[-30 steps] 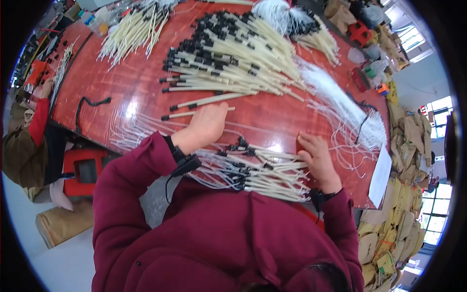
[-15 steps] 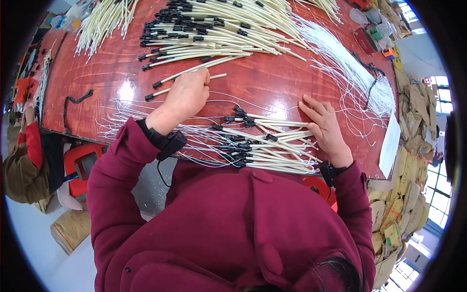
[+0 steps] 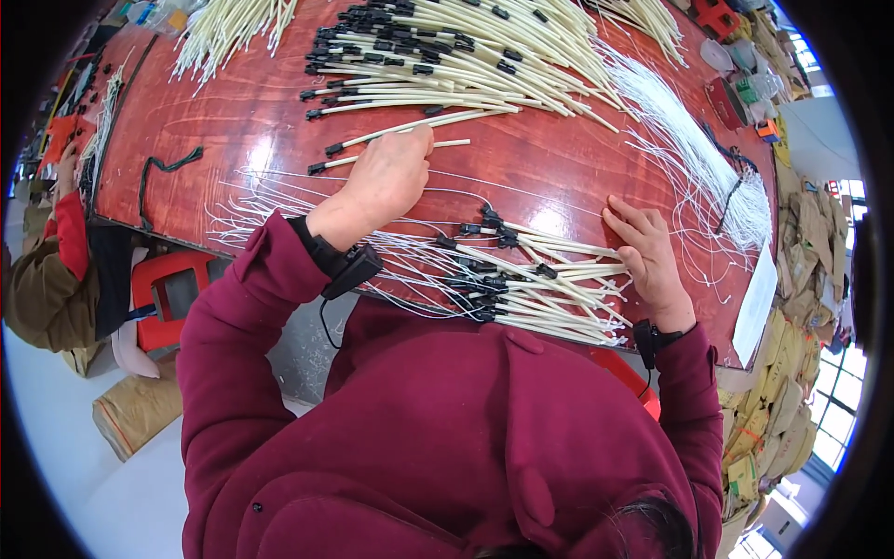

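My left hand (image 3: 386, 175) is curled closed, knuckles up, over a cream tube (image 3: 453, 143) with a black end piece (image 3: 318, 169). Its fingertips are hidden beneath it, so what they grip cannot be made out. From beside that hand a thin white wire (image 3: 521, 192) runs across the red table to the fingertips of my right hand (image 3: 649, 250). The right hand rests with fingers spread and thumb near the ends of a bundle of cream tubes (image 3: 568, 296). That bundle lies along the near edge, with black connectors (image 3: 480, 289) and loose white wires (image 3: 410, 270) trailing left.
A large heap of cream tubes with black ends (image 3: 447, 56) covers the far middle of the table. Another pile (image 3: 233, 33) sits far left. A tied hank of white wires (image 3: 684, 121) lies right, near a white paper strip (image 3: 754, 307). Another person's red sleeve (image 3: 70, 233) shows left.
The whole view has shifted, so the table and both hands appear farther right. Relative to the tubes and wires, my hands look nearly still.
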`<action>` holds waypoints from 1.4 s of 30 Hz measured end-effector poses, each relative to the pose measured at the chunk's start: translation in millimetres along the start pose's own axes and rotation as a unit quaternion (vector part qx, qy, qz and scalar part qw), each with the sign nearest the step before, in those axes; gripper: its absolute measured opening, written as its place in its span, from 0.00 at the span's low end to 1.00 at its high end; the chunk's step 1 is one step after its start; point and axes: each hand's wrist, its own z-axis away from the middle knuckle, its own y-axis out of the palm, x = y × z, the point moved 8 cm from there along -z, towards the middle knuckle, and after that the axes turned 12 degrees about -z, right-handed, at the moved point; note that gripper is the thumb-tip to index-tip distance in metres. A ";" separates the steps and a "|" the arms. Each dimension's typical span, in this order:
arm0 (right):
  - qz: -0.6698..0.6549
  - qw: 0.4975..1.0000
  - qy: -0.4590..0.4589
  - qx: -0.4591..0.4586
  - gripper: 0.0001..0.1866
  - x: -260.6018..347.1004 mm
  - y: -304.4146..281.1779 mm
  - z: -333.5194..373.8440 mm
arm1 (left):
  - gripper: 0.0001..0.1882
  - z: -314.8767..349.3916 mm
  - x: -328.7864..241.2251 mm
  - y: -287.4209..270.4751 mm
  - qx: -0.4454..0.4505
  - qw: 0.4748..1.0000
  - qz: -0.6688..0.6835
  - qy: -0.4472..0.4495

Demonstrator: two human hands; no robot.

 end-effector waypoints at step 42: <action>-0.083 0.995 0.059 -0.001 0.31 -10.3 8.6 -0.4 | 0.05 32.4 29.5 -31.9 0.011 0.995 0.014 0.101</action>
